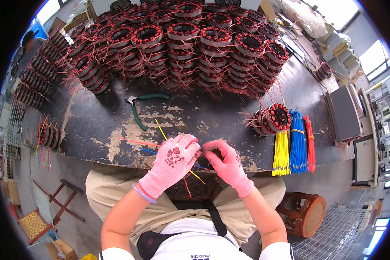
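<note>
My left hand (175, 159) and my right hand (227, 162), both in pink gloves, meet at the table's front edge. Each is closed in a pinch, fingertips nearly touching; what lies between them is too small and hidden to make out. A yellow wire (160, 129), a red wire (142, 142) and a blue wire (144, 150) run under or through my left hand. Lengths of yellow, red and blue wire show again on its other side, over my lap. Farther away lie green-handled cutting pliers (136, 106), jaws pointing left.
Many stacked stators (182, 30) with red windings fill the table's back. At right stand a few stators (279, 118) beside bundles of yellow wires (281, 154), blue wires (297, 147) and red wires (310, 145). More stators (47, 134) sit at the left edge. A wooden stool (305, 214) is at lower right.
</note>
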Available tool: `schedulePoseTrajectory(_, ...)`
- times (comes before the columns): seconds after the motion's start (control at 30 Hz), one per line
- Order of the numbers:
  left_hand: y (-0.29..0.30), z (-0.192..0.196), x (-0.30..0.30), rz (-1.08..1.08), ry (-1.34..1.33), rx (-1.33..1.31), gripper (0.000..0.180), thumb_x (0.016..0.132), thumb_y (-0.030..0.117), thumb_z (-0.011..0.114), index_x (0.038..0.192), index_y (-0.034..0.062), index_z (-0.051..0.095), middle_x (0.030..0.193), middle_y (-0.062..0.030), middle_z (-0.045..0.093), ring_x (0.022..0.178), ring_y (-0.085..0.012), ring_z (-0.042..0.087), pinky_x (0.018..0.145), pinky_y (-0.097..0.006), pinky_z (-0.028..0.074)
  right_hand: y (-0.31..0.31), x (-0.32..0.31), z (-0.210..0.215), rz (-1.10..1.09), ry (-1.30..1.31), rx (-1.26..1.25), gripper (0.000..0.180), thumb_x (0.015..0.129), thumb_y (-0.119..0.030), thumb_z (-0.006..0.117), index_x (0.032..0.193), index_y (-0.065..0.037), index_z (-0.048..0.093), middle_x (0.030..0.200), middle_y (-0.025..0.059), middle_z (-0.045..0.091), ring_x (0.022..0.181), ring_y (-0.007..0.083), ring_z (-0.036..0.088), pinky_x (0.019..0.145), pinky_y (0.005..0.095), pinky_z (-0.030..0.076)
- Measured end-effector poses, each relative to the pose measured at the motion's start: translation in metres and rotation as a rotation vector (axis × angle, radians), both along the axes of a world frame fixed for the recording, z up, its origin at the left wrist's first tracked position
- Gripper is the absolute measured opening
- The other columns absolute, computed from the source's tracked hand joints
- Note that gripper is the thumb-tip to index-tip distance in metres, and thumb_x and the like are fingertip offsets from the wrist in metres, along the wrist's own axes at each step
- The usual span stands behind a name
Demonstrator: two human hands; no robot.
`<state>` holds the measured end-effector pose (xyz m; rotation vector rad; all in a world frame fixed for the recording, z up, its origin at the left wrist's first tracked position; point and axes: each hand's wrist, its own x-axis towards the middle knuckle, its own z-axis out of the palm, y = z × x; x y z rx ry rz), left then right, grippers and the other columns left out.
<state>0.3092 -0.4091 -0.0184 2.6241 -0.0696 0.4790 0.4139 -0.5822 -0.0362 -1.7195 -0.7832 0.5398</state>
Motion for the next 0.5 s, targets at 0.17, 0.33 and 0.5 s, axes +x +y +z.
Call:
schedulePoseTrajectory(0.17, -0.005, -0.001, -0.002, 0.037, 0.013, -0.073, 0.016, 0.083, 0.006, 0.068, 0.099, 0.0063, 0.063, 0.107, -0.0108, 0.064, 0.096, -0.0331, 0.065, 0.081, -0.044, 0.053, 0.002, 0.002, 0.007, 0.025, 0.032, 0.015, 0.015, 0.096, -0.003, 0.062, 0.110, 0.000, 0.066, 0.091, 0.0027, 0.069, 0.077, 0.0070, 0.057, 0.071, 0.0251, 0.050)
schedulePoseTrajectory(0.33, -0.005, -0.004, -0.004, 0.036, 0.038, -0.099, 0.019, 0.084, 0.009, 0.070, 0.102, 0.0067, 0.064, 0.107, -0.0105, 0.064, 0.096, -0.0321, 0.065, 0.083, -0.044, 0.053, 0.000, 0.006, 0.011, 0.062, -0.002, -0.044, 0.013, 0.096, -0.003, 0.062, 0.108, -0.001, 0.066, 0.090, 0.0031, 0.068, 0.075, 0.0070, 0.056, 0.069, 0.0250, 0.049)
schedulePoseTrajectory(0.5, -0.008, -0.006, -0.006, 0.043, 0.017, -0.119, 0.018, 0.085, 0.007, 0.069, 0.102, 0.0054, 0.065, 0.107, -0.0112, 0.064, 0.099, -0.0328, 0.064, 0.084, -0.044, 0.052, 0.000, 0.014, 0.016, 0.123, -0.096, -0.079, 0.011, 0.097, -0.005, 0.062, 0.107, -0.002, 0.064, 0.089, 0.0049, 0.068, 0.072, 0.0081, 0.055, 0.065, 0.0264, 0.048)
